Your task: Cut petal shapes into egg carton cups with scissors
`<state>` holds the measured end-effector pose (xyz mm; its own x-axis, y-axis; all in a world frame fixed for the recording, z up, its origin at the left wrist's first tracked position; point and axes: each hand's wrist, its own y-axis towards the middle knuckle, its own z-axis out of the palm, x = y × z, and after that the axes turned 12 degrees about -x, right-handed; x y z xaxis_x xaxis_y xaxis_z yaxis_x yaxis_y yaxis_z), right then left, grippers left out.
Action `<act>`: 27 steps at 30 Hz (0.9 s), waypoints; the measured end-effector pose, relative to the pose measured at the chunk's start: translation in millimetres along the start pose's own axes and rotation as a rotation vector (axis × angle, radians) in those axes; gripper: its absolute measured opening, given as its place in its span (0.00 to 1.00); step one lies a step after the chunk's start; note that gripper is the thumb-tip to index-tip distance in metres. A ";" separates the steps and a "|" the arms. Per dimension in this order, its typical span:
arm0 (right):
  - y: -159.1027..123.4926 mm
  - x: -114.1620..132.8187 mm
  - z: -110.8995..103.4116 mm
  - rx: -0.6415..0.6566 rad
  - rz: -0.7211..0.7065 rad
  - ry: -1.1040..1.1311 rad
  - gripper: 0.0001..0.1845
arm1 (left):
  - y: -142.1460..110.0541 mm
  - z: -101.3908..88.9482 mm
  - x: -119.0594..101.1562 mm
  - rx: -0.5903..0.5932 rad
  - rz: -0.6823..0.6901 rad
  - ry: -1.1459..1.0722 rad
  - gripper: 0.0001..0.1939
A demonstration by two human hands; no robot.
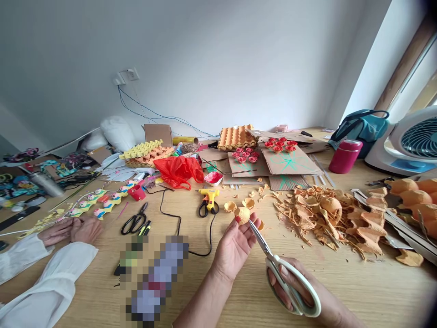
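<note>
My left hand (232,250) grips a small rounded egg-carton cup (242,216), orange pulp with a red patch on its side. Through the handles of white-handled scissors (273,262) go the fingers of my right hand (290,282). The scissor blades look closed, and their tips are close to the cup and my left fingertips; whether they touch it I cannot tell. Just beyond the cup, two cut pulp cups (248,203) sit on the table, and another orange piece (261,226) shows behind my left fingers.
Pulp scraps (307,214) pile up on the right, near more egg cartons (414,196). A yellow glue gun (209,196) with a cord lies ahead, black scissors (134,221) to its left. Red paper flowers (280,145) rest on cardboard. A co-worker's hands (73,230) are at far left.
</note>
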<state>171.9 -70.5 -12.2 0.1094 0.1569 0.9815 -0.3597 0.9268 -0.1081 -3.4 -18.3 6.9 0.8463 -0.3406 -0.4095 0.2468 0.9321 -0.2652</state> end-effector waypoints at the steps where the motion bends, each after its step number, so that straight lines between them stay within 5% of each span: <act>1: -0.9 1.0 -0.1 0.001 -0.006 0.013 0.29 | -1.1 0.3 0.7 0.013 -0.016 0.011 0.12; 5: -2.0 -1.5 -2.0 -0.034 -0.024 0.047 0.28 | -2.9 -0.3 3.7 -0.029 -0.001 0.048 0.11; 10: 0.7 -6.8 -3.9 -0.153 -0.111 0.002 0.26 | -0.1 -2.4 5.4 -0.145 0.179 0.131 0.08; 19: 2.6 -14.2 -7.3 -0.115 -0.169 -0.044 0.24 | -1.4 6.5 2.8 -0.176 0.189 0.261 0.14; 22: -2.3 -5.3 -12.5 -0.264 -0.291 -0.044 0.21 | -0.4 4.9 0.0 -0.184 0.295 0.357 0.12; 27: -6.4 18.1 -21.9 -0.669 -0.501 -0.001 0.20 | -1.0 2.6 10.8 -0.086 0.520 0.856 0.07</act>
<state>196.5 -66.2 2.8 0.1093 -0.3282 0.9383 0.3572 0.8938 0.2710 6.6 -22.6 5.0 0.2069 0.1008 -0.9732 -0.1206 0.9897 0.0769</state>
